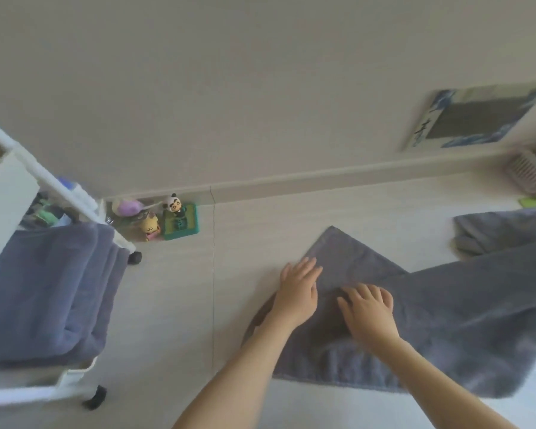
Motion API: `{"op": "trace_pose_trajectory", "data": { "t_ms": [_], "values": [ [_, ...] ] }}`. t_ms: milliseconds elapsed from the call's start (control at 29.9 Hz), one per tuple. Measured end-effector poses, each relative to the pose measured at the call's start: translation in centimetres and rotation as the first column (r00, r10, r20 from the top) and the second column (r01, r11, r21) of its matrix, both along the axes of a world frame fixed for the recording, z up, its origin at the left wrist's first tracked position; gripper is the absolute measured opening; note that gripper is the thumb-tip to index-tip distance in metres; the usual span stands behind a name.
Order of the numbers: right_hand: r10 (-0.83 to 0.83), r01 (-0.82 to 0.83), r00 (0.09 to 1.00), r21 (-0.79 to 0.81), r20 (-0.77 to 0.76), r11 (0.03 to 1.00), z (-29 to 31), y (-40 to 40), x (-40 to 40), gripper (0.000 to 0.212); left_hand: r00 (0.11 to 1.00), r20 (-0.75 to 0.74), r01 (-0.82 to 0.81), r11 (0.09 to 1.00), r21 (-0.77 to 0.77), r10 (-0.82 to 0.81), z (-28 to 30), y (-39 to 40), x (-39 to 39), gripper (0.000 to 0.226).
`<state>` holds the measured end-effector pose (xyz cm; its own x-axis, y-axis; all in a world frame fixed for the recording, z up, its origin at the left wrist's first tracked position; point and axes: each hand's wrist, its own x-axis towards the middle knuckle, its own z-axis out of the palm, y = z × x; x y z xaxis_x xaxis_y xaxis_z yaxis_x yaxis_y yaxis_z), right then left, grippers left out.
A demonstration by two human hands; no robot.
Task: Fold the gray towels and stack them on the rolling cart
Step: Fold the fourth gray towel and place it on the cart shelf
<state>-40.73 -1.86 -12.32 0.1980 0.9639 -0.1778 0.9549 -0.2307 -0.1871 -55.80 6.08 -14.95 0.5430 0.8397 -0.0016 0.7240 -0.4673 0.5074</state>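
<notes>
Both hands lie flat, fingers spread and gripping nothing, on a gray towel (440, 320) spread on the pale floor (174, 320): the left hand (297, 292) presses near the towel's left edge, and the right hand (369, 314) rests just beside it, palm down, a little nearer the wearer. This towel is thick and plush, with a soft nap, and one squared corner points toward the wall while the rest runs off to the right in a broad band with a straight hemmed near edge. Another gray towel (502, 233) lies crumpled beyond it, near the right border, apart from the hands. To the left, well apart across bare floor, stands the white rolling cart (10, 193), its frame made of smooth tubes and flat panels on small black casters. Folded gray towels (50, 292) sit stacked on its tray, their rounded fold edges facing the hands. Small toy figures (164, 218), a panda among them, cluster against the baseboard (322, 181) just behind the cart. A blurred framed picture (477, 119) leans on the wall at upper right.
</notes>
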Motion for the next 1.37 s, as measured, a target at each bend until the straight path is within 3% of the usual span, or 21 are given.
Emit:
{"op": "trace_pose_trajectory", "data": {
  "t_ms": [67, 201, 334, 401, 569, 736, 803, 936, 1171, 1237, 1304, 1371],
  "values": [
    [0.035, -0.036, 0.998, -0.019, -0.046, 0.999, 0.0, 0.0, 0.5, 0.078, 0.987, -0.068, 0.140, 0.987, -0.084, -0.146, 0.4, 1.2, 1.9, 0.066],
    [-0.051, 0.053, 0.996, 0.020, -0.070, 0.998, -0.9, -0.7, 2.1, 0.058, 0.929, -0.274, 0.228, 0.967, -0.110, -0.250, -0.6, 2.7, 3.6, 0.055],
    [-0.260, 0.260, 0.966, 0.002, 0.012, 0.966, -2.2, -2.0, 3.3, 0.074, 0.949, -0.311, 0.043, 0.998, -0.053, -0.057, -1.6, 3.1, 0.4, 0.082],
    [-0.262, 0.263, 0.965, -0.053, 0.031, 0.963, -3.1, -2.4, 3.5, 0.076, 0.938, -0.339, -0.085, 0.996, -0.010, 0.076, -2.0, 3.4, -2.3, 0.083],
    [-0.088, 0.095, 0.994, -0.109, 0.061, 0.990, -3.8, -1.9, 1.8, 0.071, 0.842, -0.402, -0.381, 0.924, 0.027, 0.359, -2.1, 3.5, -9.6, 0.091],
    [0.114, -0.108, 0.992, -0.117, 0.053, 0.987, -3.7, -0.6, -2.9, 0.060, 0.734, -0.464, -0.542, 0.839, 0.039, 0.496, -0.9, 2.8, -12.7, 0.072],
    [0.136, -0.128, 0.989, -0.120, 0.064, 0.985, -3.9, -0.6, -4.0, 0.061, 0.775, -0.400, -0.517, 0.855, 0.045, 0.489, -0.5, 2.1, -11.6, 0.070],
    [0.133, -0.123, 0.989, -0.134, 0.071, 0.983, -4.1, -0.9, -4.9, 0.062, 0.890, -0.333, -0.329, 0.944, 0.005, 0.312, -0.9, -1.4, -8.8, 0.071],
    [0.185, -0.180, 0.981, -0.087, 0.050, 0.980, -3.7, -2.1, -2.9, 0.060, 0.851, -0.411, -0.324, 0.943, 0.079, 0.326, -2.1, -3.8, -11.7, 0.061],
    [0.002, -0.001, 0.999, -0.009, 0.039, 1.000, -3.4, -2.2, -0.5, 0.058, 0.845, -0.425, -0.314, 0.945, 0.096, 0.324, -2.2, -4.1, -12.9, 0.060],
    [-0.175, 0.181, 0.982, -0.087, 0.076, 0.980, -3.3, -2.8, 1.8, 0.063, 0.841, -0.431, -0.310, 0.944, 0.111, 0.326, -2.6, -4.4, -14.0, 0.061],
    [-0.196, 0.213, 0.971, -0.132, 0.134, 0.968, -3.2, -3.7, 2.8, 0.069, 0.839, -0.441, -0.293, 0.948, 0.126, 0.318, -2.5, -4.4, -14.6, 0.063]
  ]
}}
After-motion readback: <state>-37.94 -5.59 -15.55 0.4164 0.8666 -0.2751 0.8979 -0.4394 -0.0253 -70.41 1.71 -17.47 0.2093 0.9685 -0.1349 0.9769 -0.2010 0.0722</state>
